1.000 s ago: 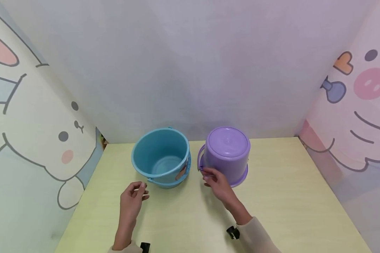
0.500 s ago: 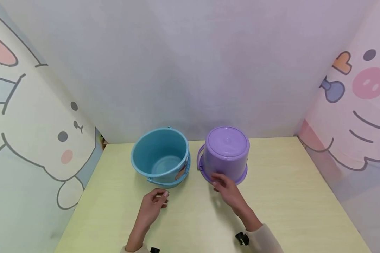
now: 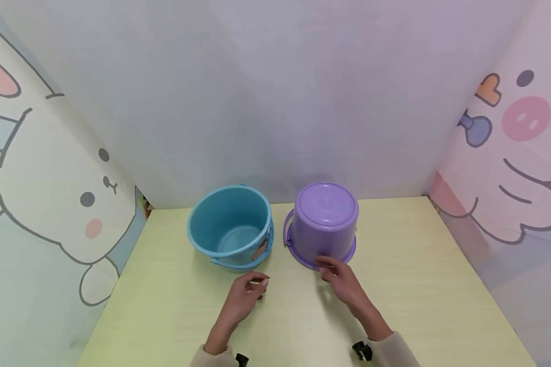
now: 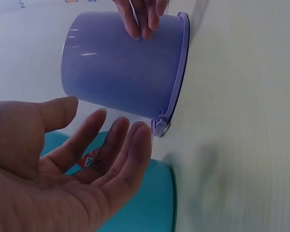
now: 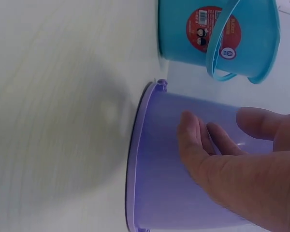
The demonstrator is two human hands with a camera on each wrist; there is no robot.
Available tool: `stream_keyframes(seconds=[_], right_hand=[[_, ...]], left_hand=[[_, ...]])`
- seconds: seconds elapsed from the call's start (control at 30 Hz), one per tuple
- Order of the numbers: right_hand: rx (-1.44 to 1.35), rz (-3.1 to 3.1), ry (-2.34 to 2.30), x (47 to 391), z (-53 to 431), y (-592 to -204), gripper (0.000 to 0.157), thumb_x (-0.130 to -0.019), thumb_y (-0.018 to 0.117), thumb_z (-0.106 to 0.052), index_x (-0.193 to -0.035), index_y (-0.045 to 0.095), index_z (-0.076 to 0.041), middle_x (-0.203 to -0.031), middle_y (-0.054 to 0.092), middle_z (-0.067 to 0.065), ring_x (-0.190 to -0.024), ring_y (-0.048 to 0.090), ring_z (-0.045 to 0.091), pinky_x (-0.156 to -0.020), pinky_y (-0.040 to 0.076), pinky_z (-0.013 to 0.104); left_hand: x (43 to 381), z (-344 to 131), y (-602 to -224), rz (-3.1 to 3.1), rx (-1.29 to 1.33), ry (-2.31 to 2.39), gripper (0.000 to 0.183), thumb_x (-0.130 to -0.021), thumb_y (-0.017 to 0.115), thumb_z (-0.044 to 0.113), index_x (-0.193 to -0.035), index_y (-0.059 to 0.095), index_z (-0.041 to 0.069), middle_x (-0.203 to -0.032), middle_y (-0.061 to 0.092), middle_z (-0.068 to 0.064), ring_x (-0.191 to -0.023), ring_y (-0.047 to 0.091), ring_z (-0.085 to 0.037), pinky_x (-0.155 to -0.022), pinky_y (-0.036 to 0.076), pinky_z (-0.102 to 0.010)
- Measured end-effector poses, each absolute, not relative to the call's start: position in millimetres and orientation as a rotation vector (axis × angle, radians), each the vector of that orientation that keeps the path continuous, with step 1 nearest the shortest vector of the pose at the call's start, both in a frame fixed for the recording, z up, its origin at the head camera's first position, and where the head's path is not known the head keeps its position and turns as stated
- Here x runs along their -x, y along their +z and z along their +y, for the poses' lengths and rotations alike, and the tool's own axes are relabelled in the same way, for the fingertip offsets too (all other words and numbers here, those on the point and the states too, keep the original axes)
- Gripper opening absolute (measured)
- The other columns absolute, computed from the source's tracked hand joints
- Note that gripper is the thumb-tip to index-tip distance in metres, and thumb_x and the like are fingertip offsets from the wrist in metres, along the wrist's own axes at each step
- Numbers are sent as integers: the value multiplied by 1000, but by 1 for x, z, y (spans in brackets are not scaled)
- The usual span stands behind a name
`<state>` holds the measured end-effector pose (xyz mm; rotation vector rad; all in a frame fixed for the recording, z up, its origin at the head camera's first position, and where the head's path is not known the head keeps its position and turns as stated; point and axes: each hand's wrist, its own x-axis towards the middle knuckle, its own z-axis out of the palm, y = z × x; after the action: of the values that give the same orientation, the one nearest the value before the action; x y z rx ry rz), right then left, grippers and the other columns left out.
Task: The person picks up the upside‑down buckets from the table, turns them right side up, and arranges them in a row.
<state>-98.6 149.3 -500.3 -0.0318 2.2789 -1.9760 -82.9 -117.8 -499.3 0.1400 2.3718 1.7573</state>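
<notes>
A purple bucket (image 3: 326, 239) stands upside down on the table, its handle (image 3: 285, 232) hanging out at the left. To its left a light blue bucket (image 3: 229, 224) is upright with its mouth facing up. My right hand (image 3: 344, 285) is at the front of the purple bucket, fingers relaxed and close to its wall near the rim, grasping nothing. In front of the blue bucket my left hand (image 3: 245, 298) hovers over the table, fingers loosely bent and holding nothing. The left wrist view has both buckets beyond that hand.
The pale yellow table (image 3: 441, 285) is bounded by a plain back wall (image 3: 275, 102) close behind the buckets. Side walls with cartoon animals rise left and right. A red round sticker (image 5: 198, 29) marks the blue bucket's side.
My left hand has moved right, from beside the blue bucket's front to below its right side. My right hand has left the purple bucket's handle and slid right along its front.
</notes>
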Motion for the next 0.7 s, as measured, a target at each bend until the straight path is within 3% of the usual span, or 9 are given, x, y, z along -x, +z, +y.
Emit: stream_keyframes(seconds=[0.13, 0.4, 0.6, 0.7], right_hand=[[25, 2325, -1935, 97, 159, -504, 30, -92, 54, 0, -121, 57, 2, -126, 54, 15, -108, 53, 35, -84, 48, 29], [-9, 2461, -1860, 95, 176, -507, 29, -91, 54, 2, -120, 57, 2, -124, 55, 18, -110, 53, 34, -82, 49, 29], [84, 2666, -1710, 96, 184, -515, 31, -90, 54, 4, -121, 53, 5, -126, 51, 22, -109, 53, 39, -86, 48, 43], [136, 2758, -1610, 97, 187, -518, 31, -89, 55, 6, -120, 54, 6, -124, 50, 23, -108, 51, 41, -83, 49, 44]], left_hand=[[84, -104, -490, 2394, -188, 1759, 21, -93, 57, 11, -107, 62, -4, -101, 61, -16, -84, 61, -35, -66, 53, -40], [93, -79, -506, 2536, -314, 1662, 22, -91, 61, 16, -108, 63, 2, -106, 62, -11, -92, 60, -23, -73, 50, -26], [104, -59, -514, 2652, -401, 1582, 22, -90, 62, 14, -110, 63, 4, -108, 60, -9, -99, 57, -29, -78, 50, -38], [108, -50, -515, 2715, -423, 1530, 22, -88, 64, 12, -110, 63, 6, -108, 59, -8, -101, 56, -30, -80, 48, -42]])
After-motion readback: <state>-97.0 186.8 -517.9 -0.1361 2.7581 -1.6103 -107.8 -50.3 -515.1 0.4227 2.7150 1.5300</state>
